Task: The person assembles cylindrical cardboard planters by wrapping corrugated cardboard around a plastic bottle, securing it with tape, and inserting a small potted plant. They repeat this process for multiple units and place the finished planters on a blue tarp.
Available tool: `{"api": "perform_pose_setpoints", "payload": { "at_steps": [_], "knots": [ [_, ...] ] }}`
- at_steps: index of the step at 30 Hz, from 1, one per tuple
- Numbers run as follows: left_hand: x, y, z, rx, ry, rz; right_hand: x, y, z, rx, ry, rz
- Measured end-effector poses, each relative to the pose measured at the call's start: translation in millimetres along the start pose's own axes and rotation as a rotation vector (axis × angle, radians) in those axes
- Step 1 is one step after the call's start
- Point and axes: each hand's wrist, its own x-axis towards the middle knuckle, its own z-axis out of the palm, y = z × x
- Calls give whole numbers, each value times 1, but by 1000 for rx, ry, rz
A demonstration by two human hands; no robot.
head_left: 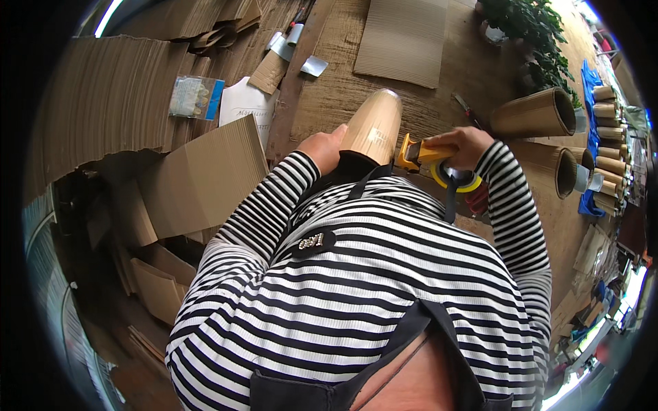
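Observation:
A rolled corrugated cardboard tube point(373, 123) lies in front of my chest, its near end open toward me and a shiny patch on its upper side. My left hand point(325, 148) grips its left side, with the fingers partly hidden behind it. In my right hand point(471, 145) is a yellow tape dispenser point(413, 152), its head close to the tube's right side. A yellow-edged tape roll point(468, 183) shows below that hand.
Corrugated cardboard sheets point(103, 103) are stacked at the left, with a cut piece point(205, 178) nearer. A flat sheet point(403, 41) lies at the far side. Finished tubes point(531, 116) lie right, near a slim cutting tool point(466, 108) and a leafy plant point(528, 27).

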Motion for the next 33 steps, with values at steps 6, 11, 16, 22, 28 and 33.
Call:
{"api": "perform_pose_setpoints", "payload": {
  "at_steps": [6,11,16,22,28,33],
  "knots": [
    [10,7,6,62,-4,15,40,-40,-31,-137,-346,108],
    [5,34,-3,94,-10,44,110,-26,1,-163,-811,197],
    [16,-44,23,-224,89,-52,63,73,39,115,-396,171],
    [44,-52,4,-322,150,98,41,114,44,734,536,157],
    [63,-41,-41,-265,106,74,116,11,66,1269,923,-434],
    [73,-17,-73,-72,183,-85,150,106,156,1552,952,44]
  ]
}}
